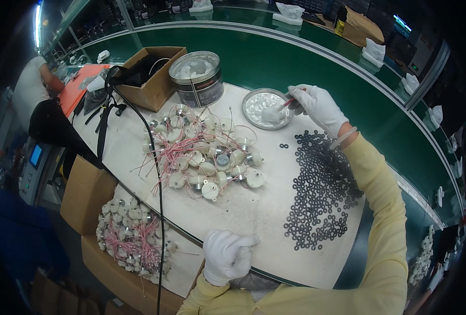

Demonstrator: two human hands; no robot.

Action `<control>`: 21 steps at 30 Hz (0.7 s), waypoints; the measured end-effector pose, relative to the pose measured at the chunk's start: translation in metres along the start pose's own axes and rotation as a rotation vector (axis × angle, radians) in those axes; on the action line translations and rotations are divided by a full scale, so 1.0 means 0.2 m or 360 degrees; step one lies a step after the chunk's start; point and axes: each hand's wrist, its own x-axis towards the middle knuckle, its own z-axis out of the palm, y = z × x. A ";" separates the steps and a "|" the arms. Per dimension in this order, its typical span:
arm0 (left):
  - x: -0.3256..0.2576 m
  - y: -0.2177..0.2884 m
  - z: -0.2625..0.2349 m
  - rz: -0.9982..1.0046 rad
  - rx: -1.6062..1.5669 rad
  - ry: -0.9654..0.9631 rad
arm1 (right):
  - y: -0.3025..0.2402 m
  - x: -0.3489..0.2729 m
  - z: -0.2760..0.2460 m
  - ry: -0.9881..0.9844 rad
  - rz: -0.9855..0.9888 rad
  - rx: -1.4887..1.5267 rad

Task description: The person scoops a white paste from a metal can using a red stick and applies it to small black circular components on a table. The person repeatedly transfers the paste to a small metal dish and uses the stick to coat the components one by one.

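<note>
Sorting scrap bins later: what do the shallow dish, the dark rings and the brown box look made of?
The shallow dish looks like shiny metal, from its silvery, reflective rim. The dark rings are matte black, perhaps rubber or fibre; hard to tell. The brown box looks like plain cardboard, with dull tan folded flaps.

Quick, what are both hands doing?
Left hand: closed around a small part, hard to tell which.
Right hand: holding a red-tipped stick over the dish.

white-gloved hands (227, 255) | black washers (322, 189) | green belt (296, 63) | pink-wired parts (201, 152)

Head cam looks steeply down, close over white worktable (254, 210) (fisheye, edges bend); green conveyor (306, 63) beyond.
</note>
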 end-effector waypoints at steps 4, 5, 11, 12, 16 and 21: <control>-0.01 -0.01 0.00 -0.0016 0.0009 -0.0020 | -0.02 0.04 0.02 0.0127 -0.0047 0.0238; -0.01 -0.01 0.00 -0.0021 0.0007 -0.0033 | -0.02 0.05 0.02 0.0164 -0.0064 0.0280; 0.00 0.00 0.00 0.0011 0.0013 -0.0010 | 0.05 0.13 0.04 -0.0019 -0.0022 -0.0064; 0.00 0.00 0.00 -0.0002 -0.0002 -0.0013 | 0.01 0.13 0.06 0.0023 -0.0026 -0.0009; 0.00 0.00 0.00 -0.0022 -0.0026 -0.0023 | 0.01 0.18 0.09 -0.0075 -0.0159 -0.0262; -0.01 0.00 0.00 -0.0019 -0.0011 -0.0011 | -0.03 0.17 0.05 -0.0122 -0.0046 -0.0330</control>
